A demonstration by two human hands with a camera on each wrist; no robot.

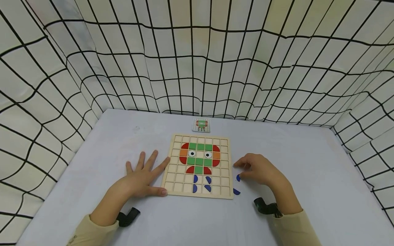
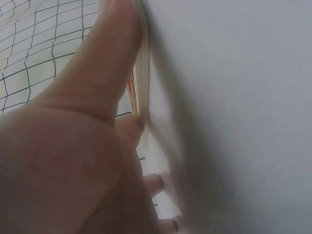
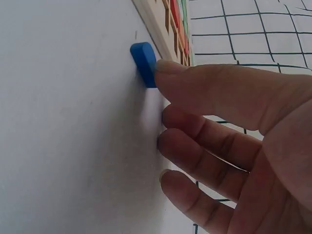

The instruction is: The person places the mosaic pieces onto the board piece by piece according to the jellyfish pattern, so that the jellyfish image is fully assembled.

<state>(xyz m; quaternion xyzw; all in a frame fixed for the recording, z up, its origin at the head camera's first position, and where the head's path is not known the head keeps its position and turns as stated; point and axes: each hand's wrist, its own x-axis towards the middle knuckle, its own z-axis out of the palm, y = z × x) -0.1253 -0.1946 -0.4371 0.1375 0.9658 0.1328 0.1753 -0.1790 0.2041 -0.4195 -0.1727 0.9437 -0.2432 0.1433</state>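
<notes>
A wooden grid board (image 1: pixel 181 194) lies flat on the table, bearing a figure of green, red, orange and blue pieces with two eye pieces. My left hand (image 1: pixel 140 179) is spread at its left side, thumb (image 2: pixel 114 34) at the near corner and index fingertip at the left edge. To the right of the board, my right hand (image 1: pixel 258 171) hovers low with fingers bent and a gap between thumb and index finger. Its thumb tip (image 3: pixel 168 68) is right at a blue half-round piece (image 1: pixel 238 177). Another blue piece (image 1: pixel 236 191) lies against the board's right edge.
A small picture card (image 1: pixel 201 125) showing a similar figure lies beyond the board. White walls with black netting (image 1: pixel 200 68) rise around the back and sides of the white-covered table (image 1: pixel 154 218). Each wrist wears a black strap.
</notes>
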